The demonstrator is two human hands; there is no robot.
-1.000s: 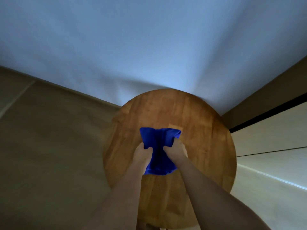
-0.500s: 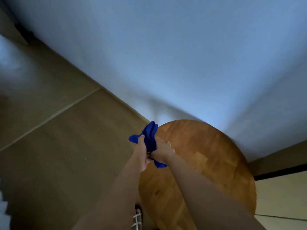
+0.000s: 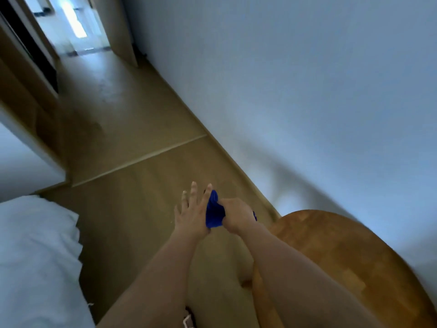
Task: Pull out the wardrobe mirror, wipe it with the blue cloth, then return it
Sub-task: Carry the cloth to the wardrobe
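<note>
Clutching the bunched blue cloth (image 3: 214,214), the right hand (image 3: 236,217) curled its grip tight round the fabric, knuckles up. The left hand (image 3: 192,213) lay flat against the cloth's other side, its grip released, fingers (image 3: 194,192) straight and spread, so the cloth sat pressed between palm and fist. Both bare forearms reached forward above the tan wooden floor (image 3: 132,185). Just right of the hands stood the round, honey-coloured wooden worktop (image 3: 343,256), its top bare where visible, set against the pale wall (image 3: 307,91). At the left edge lay the white bedding of a bed (image 3: 35,256). Farther off, the floor ran toward a bright, blurred doorway (image 3: 71,24).
</note>
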